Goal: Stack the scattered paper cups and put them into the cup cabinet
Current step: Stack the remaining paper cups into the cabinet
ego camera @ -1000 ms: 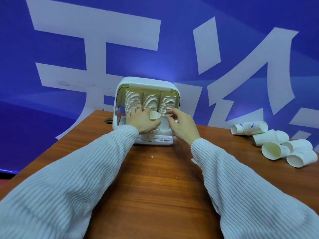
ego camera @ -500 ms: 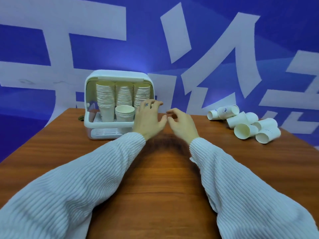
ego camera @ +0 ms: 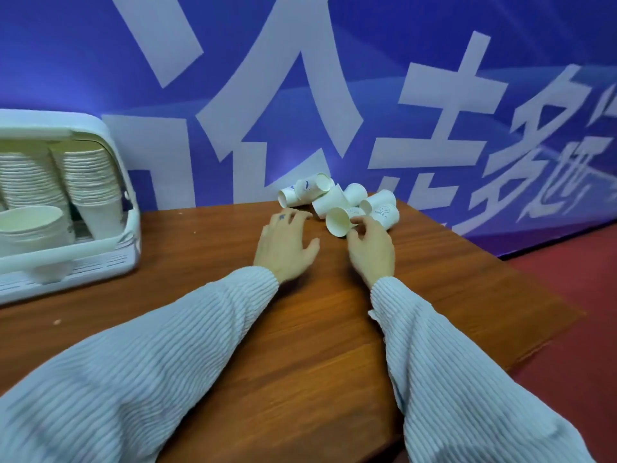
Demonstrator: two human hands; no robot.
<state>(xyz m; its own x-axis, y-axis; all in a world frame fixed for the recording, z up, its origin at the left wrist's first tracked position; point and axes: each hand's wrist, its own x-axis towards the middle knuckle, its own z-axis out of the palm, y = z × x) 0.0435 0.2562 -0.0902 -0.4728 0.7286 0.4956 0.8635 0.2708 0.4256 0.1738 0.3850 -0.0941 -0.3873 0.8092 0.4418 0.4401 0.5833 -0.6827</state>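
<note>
Paper cups lie heaped upper centre; right hand pinches the nearest cup, left hand spread, grasping nothing. Nest rims squarely.

A single head-worn view looks forward and down across the counter toward its far edge and right corner, close over both sleeves; no second view shares it.
</note>
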